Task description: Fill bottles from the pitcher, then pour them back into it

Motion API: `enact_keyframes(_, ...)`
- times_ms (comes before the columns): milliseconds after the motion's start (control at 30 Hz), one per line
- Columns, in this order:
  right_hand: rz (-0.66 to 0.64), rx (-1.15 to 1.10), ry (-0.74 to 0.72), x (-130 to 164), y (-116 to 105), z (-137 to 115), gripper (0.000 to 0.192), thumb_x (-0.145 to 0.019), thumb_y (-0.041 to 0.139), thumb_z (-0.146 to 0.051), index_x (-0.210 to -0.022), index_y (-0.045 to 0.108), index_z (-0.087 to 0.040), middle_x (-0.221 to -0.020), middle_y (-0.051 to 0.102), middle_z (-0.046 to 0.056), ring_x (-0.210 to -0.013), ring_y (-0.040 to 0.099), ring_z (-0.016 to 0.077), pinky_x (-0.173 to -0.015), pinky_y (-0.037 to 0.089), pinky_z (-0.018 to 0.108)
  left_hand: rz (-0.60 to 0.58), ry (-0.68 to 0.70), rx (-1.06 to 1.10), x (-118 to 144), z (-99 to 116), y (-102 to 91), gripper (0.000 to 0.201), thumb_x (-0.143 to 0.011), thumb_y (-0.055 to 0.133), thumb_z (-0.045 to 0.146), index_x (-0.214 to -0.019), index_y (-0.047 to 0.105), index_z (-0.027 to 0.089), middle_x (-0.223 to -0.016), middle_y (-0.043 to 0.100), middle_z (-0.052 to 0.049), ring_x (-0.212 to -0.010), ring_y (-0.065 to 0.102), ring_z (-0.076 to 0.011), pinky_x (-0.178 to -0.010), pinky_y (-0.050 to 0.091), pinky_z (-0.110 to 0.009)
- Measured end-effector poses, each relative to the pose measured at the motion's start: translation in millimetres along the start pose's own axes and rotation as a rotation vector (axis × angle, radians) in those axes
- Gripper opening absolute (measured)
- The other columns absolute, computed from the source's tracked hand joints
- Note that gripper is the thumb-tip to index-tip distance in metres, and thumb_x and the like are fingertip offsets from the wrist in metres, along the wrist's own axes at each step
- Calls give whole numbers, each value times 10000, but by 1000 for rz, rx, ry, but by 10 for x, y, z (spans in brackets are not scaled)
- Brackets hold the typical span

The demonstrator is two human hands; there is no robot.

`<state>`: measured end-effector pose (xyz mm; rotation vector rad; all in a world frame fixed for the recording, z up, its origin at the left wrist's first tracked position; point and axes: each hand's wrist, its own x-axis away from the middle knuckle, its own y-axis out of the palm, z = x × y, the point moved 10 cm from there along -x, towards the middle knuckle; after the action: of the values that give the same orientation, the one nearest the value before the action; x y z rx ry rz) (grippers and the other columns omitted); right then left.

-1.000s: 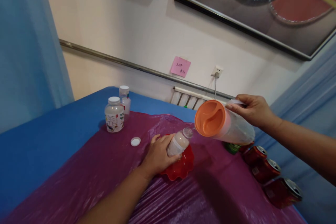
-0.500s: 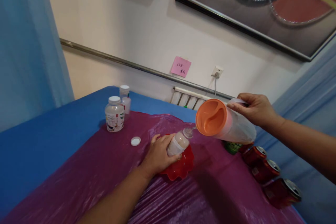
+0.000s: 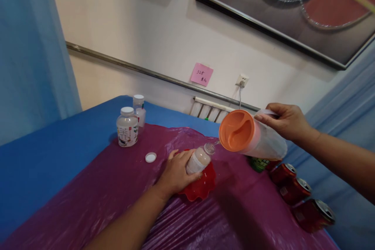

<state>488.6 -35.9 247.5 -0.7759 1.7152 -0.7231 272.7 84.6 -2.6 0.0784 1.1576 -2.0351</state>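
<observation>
Left hand [image 3: 175, 174] grips tilted bottle [image 3: 199, 159] over bowl [image 3: 202, 187]; right hand [image 3: 285, 121] grips tipped jug [image 3: 252, 140], handle hidden, stream indistinct.

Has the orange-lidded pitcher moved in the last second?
Barely. The pitcher, in the right hand, crept slightly up and right relative to the wall socket, staying tipped over the bottle.

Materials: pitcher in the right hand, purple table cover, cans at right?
Pitcher: likely plastic, frosted translucent body, matte orange lid. Purple cover: thin glossy plastic film, going by wrinkles and sheen. Cans: apparently metal, shiny silver tops, red printed sides.
</observation>
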Motion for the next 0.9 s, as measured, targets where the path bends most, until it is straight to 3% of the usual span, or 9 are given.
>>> enact_keyframes(900,-10,33,0,15,-42,-7,605,-757,611,-780,-561,439,-234,-521,347,-39,-516,333,119,-467,262,282,-23,11,14,-1,-1,10,625,-775,743,487,-1332,526,305,-1335,670,-52,-1237,597,-292,-1154,248,-535)
